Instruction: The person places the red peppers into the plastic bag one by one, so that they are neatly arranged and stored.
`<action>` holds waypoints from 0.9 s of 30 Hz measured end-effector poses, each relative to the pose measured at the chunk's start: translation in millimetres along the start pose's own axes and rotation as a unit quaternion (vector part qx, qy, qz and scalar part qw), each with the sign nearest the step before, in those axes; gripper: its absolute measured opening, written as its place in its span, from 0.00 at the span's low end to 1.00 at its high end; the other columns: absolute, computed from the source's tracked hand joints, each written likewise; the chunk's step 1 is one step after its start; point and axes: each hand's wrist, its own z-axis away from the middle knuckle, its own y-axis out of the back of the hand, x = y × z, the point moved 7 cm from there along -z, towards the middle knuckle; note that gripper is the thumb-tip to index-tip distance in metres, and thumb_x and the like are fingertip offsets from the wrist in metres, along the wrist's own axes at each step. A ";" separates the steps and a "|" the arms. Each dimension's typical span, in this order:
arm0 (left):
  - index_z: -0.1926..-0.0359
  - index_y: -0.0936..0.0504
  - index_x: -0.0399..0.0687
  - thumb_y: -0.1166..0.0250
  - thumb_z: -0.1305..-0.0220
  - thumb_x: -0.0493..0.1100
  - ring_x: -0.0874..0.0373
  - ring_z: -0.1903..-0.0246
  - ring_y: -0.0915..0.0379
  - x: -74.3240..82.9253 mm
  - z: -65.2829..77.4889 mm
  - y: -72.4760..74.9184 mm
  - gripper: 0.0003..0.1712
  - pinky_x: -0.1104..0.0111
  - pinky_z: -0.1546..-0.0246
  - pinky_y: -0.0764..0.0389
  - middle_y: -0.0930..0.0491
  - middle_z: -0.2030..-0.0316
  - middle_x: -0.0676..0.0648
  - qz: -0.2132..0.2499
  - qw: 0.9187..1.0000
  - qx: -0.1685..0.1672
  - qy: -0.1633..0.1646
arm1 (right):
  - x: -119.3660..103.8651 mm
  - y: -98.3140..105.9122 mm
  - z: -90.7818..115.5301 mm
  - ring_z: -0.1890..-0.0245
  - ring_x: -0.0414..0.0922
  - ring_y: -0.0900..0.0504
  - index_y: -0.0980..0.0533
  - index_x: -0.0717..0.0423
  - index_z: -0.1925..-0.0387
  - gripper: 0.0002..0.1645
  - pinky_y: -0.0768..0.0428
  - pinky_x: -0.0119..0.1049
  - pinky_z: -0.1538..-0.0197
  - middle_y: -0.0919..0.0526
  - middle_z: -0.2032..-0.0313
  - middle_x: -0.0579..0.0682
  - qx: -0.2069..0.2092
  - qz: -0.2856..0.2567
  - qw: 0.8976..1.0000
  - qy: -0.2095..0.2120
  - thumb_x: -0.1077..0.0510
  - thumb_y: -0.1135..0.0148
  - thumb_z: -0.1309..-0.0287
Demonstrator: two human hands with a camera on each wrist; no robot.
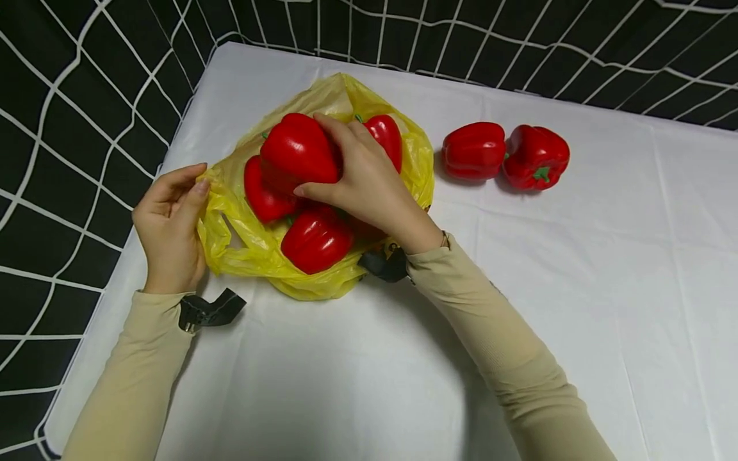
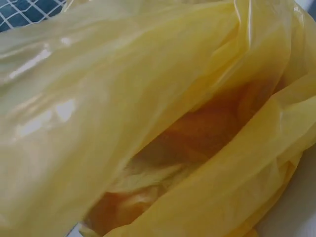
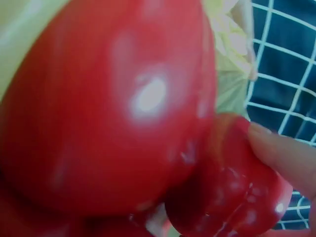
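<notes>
My right hand (image 1: 371, 182) grips a red bell pepper (image 1: 296, 150) with thumb and fingers, over the mouth of a yellow plastic bag (image 1: 418, 166). The bag lies open on the table, with several red peppers inside, among them a front one (image 1: 317, 240) and one at the back right (image 1: 387, 136). At the bag's left edge, my left hand (image 1: 173, 224) pinches the plastic between thumb and fingers. Yellow film (image 2: 123, 98) fills most of the left wrist view. In the right wrist view, fingers (image 3: 286, 153) touch a pepper (image 3: 237, 182) behind a larger, nearer pepper (image 3: 113, 108).
Two more red peppers, one lying on its side (image 1: 474, 150) and one with its green stem facing forward (image 1: 536, 157), sit side by side to the right of the bag. A white cloth (image 1: 605, 288) covers the table. White netting (image 1: 461, 25) stands along the back and left.
</notes>
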 end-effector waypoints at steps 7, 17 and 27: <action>0.62 0.19 0.24 0.37 0.45 0.23 0.55 0.68 0.25 -0.1 1.5 0.0 0.09 0.73 0.61 0.21 0.21 0.65 0.37 -0.012 1.000 -0.010 -0.006 | 1.6 -9.5 -15.8 0.41 0.47 0.33 0.46 0.57 0.30 0.55 0.27 0.38 0.43 0.35 0.37 0.54 0.011 -0.015 1.000 -0.019 0.43 0.29 0.53; 0.61 0.19 0.24 0.34 0.47 0.25 0.52 0.67 0.25 -4.2 2.4 2.2 0.10 0.72 0.60 0.21 0.22 0.64 0.36 -0.003 1.000 -0.008 0.013 | 3.0 -17.9 -25.5 0.43 0.43 0.32 0.45 0.58 0.32 0.54 0.27 0.32 0.46 0.33 0.39 0.51 0.016 -0.050 0.998 -0.020 0.43 0.29 0.53; 0.62 0.19 0.23 0.34 0.47 0.24 0.53 0.67 0.25 -4.2 1.6 -0.3 0.09 0.72 0.61 0.21 0.22 0.65 0.36 -0.001 1.000 -0.010 0.015 | 9.2 -9.8 -16.7 0.42 0.42 0.32 0.46 0.57 0.30 0.59 0.28 0.32 0.45 0.33 0.38 0.50 0.022 -0.054 0.998 -0.010 0.43 0.26 0.58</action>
